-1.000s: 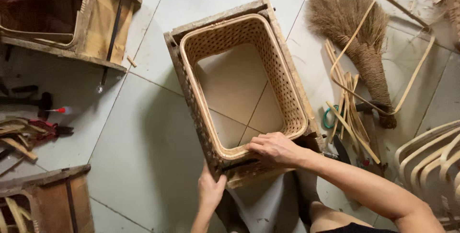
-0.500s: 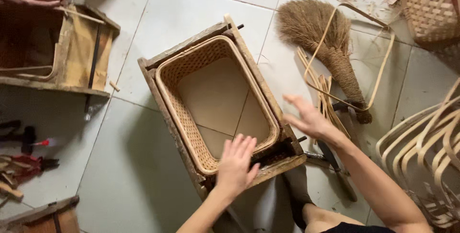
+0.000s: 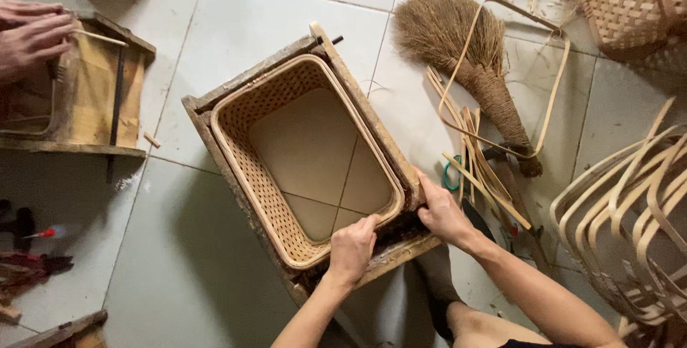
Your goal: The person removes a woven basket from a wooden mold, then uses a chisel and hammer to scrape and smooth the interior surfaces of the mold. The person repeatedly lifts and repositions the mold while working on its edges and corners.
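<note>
On the tiled floor (image 3: 236, 26) in front of you sits a woven basket (image 3: 300, 162) with no bottom, so the tiles show through it; it is set snugly inside a rough wooden frame (image 3: 236, 183). Your left hand (image 3: 352, 248) lies over the near rim of the basket, fingers curled onto the weave, a narrow grip on the rim itself. Your right hand (image 3: 442, 210) presses at the near right corner, where basket and frame meet; its fingertips are tucked out of sight behind the frame's edge, so you cannot tell whether it grips anything or only pushes. The dark gap under both hands is too shadowed to read.

To the right lie a straw broom (image 3: 465, 47), a bent cane loop (image 3: 551, 97) and loose cane strips (image 3: 476, 155), partly covering a green ring (image 3: 449, 174). Curved cane hoops (image 3: 630, 197) run off the right edge, and another basket (image 3: 622, 1) is cut by the top corner. At far left, another person's hands (image 3: 28, 33) work at a second wooden frame (image 3: 93, 97), only partly in view. Tools (image 3: 32, 233) at the left edge are hard to make out.
</note>
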### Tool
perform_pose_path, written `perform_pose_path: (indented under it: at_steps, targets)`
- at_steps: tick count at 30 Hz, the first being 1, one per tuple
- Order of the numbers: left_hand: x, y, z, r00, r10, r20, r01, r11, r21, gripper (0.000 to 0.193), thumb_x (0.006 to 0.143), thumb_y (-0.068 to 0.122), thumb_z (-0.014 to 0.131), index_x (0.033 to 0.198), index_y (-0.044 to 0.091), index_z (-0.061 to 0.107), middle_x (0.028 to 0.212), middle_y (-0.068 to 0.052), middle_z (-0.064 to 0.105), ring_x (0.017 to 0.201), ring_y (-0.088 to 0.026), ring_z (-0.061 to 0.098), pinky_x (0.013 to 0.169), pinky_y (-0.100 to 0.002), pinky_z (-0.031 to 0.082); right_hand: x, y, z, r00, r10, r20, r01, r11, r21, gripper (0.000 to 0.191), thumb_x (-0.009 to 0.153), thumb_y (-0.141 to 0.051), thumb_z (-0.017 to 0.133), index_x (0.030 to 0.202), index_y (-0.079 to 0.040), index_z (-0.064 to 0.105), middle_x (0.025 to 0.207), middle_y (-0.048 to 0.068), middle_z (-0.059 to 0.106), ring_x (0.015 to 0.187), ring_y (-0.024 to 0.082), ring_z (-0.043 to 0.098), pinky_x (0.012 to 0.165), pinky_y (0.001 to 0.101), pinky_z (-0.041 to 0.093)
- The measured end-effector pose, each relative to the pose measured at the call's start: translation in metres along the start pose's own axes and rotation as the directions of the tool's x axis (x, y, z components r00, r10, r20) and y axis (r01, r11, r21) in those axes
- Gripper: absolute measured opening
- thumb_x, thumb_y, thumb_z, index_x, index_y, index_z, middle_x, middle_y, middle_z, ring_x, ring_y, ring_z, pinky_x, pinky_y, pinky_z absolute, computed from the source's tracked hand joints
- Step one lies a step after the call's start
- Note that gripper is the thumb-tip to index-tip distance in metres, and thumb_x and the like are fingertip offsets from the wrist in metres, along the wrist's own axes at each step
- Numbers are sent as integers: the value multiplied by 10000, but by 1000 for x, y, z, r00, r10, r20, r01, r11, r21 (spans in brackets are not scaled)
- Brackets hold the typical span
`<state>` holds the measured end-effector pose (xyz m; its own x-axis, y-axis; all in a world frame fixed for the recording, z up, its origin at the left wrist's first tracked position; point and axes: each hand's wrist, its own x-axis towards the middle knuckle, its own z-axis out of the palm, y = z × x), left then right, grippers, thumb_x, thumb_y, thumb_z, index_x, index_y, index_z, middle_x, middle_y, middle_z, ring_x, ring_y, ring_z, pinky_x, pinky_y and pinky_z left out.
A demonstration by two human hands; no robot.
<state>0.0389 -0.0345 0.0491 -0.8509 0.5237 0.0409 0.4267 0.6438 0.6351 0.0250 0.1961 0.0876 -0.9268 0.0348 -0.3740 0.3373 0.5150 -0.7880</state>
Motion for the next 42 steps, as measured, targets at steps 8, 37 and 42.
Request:
perform_pose_path:
  at_steps: [8,37,42]
  targets:
    - [6,3,-4,999,-7,53,5,999,35,318,851,76,716,1157,89,627,899,-98,698,808,-285,704,712,-423,554,-8,-1,-2,991,-125,-40,124,992,-24,834,726,120,511,1521,-69,341,1247,264,645,1144,414,645,967,429,509]
    - [-97,40,-8,979,198,-54,-177,947,268,805,740,491,808,1433,211,509,1570,-159,286,1459,-357,260,1172,-632,161,-101,80,-4,543,-806,236,779,379,-499,516,877,-158,634,1384,-80,580,1326,97,629,1224,251,616,1053,404,481]
    - [-147,-10,-34,838,-332,-432,362,932,-15,611,972,338,606,1522,160,408,1673,-186,261,1570,-356,248,1262,-572,174,-77,50,35,618,-560,552,786,453,-421,503,908,-194,590,1395,-71,561,1248,72,632,1079,270,604,920,412,475]
